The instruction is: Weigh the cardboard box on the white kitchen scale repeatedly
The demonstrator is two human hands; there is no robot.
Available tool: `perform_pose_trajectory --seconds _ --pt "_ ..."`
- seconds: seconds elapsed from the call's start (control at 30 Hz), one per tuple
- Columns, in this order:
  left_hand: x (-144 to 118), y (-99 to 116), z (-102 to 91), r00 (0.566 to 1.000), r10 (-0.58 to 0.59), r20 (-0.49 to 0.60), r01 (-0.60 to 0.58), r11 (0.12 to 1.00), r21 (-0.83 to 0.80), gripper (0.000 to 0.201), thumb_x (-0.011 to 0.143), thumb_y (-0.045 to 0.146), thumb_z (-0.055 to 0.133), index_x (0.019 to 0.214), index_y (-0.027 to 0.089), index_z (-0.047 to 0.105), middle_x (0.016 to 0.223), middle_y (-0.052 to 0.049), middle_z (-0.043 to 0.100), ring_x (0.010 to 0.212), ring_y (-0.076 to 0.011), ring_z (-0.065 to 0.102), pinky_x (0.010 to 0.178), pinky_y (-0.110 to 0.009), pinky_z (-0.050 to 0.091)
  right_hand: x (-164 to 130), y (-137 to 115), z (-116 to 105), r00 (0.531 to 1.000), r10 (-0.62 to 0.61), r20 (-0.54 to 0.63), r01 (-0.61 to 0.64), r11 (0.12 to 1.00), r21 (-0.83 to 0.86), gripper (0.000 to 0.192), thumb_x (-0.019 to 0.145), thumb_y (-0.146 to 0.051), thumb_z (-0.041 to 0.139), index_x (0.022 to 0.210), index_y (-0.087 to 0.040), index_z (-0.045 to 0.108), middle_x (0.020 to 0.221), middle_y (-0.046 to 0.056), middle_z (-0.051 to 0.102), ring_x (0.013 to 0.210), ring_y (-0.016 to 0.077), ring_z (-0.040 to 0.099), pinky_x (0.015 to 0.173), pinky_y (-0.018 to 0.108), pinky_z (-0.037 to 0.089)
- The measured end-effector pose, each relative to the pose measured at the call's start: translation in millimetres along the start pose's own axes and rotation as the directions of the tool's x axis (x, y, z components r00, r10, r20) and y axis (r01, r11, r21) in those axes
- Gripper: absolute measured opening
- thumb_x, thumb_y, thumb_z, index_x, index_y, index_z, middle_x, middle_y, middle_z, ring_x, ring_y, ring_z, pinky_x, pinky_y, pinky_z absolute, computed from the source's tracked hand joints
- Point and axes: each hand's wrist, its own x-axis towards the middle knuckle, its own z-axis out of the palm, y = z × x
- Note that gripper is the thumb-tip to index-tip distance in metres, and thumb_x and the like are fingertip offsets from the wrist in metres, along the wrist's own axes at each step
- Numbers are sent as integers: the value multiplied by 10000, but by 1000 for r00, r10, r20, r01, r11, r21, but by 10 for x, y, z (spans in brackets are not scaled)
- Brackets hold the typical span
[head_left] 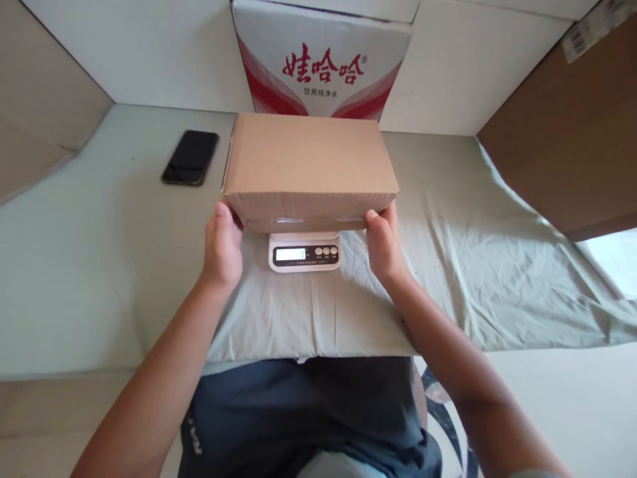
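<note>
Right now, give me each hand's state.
Left hand: closed on the left end of the cardboard box.
Right hand: closed on its right end, thumb at the front.

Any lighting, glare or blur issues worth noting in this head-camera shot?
Head view: soft light, the front of the small carton dimmer than its top; a glint on its clear tape; the scale has a bright display, its button captions too small to read; the large brown box at right looks dark, its label blurred.
</note>
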Motion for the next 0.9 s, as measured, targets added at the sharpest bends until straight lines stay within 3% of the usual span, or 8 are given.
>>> perform_pose_trajectory --seconds 0.2,0.3,0.43,0.67,0.9 --pt "27 -18 -124 997 -79 -14 80 996 27 913 969 1002 566 1420 257 841 1616 -156 737 1695 -405 529 1464 -567 363 68 28 -105 990 -14 -140 13 1000 -8 782 926 -832 650 1633 -511 559 1854 -71 514 1834 356 328 1527 698 255" --pt "53 -95 -259 996 -88 -29 88 996 19 1017 900 1086 529 1527 325 779 1700 -98 678 1704 -413 512 1472 -612 334 98 29 -158 986 -3 -168 6 1000 19 814 912 -859 610 1649 -520 545 1859 -72 515 1822 356 363 1518 734 255" --pt "112 -192 -405 991 -96 -94 97 995 8 892 901 1046 595 1501 412 780 1734 -3 642 1738 -376 463 1487 -613 308 126 5 -186 976 4 -216 8 998 54 811 913 -896 565 1607 -477 605 1845 -58 528 1830 352 357 1538 679 247" --pt "219 -318 -516 979 -120 -167 131 990 55 1160 786 1188 413 1531 356 728 1786 -52 564 1795 -415 346 1509 -680 172 164 10 -181 962 45 -269 -16 994 109 802 903 -883 597 1567 -436 636 1822 -30 548 1837 352 348 1540 658 247" --pt "181 -317 -494 985 -120 -122 126 991 41 1085 884 1139 346 1593 390 684 1857 -15 485 1829 -337 274 1531 -598 125 192 63 -200 956 68 -286 -45 995 86 920 838 -917 583 1599 -402 609 1849 6 514 1839 365 335 1530 672 251"
